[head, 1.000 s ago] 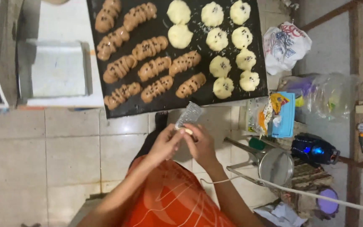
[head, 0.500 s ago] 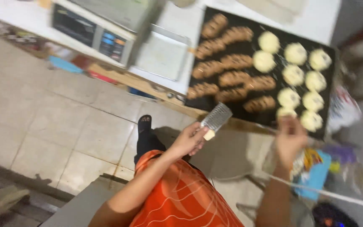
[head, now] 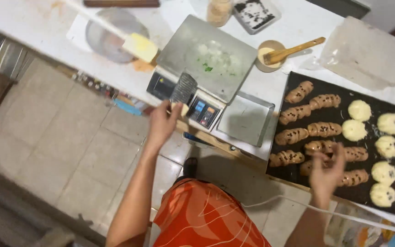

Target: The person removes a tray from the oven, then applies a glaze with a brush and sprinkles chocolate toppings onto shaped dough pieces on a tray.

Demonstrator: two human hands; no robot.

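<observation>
Scraper [head: 182, 89], metal blade with a pale handle, is gripped by the left hand [head: 162, 122], blade up and angled away over the front of the digital scale [head: 196, 73]. Right hand [head: 326, 170] hangs open, holding nothing, blurred, over the dark baking tray [head: 298, 171] near the elongated rolls [head: 308, 132], well apart.

Metal dough scraper [head: 183, 88], pale handle, gripped upright-tilted, blade up, over scale's [head: 197, 68] front edge.

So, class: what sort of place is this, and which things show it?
Probably a small bakery or home baking kitchen: a dark baking tray of shaped dough pieces, a digital weighing scale, and a metal scraper in the left hand.
</observation>
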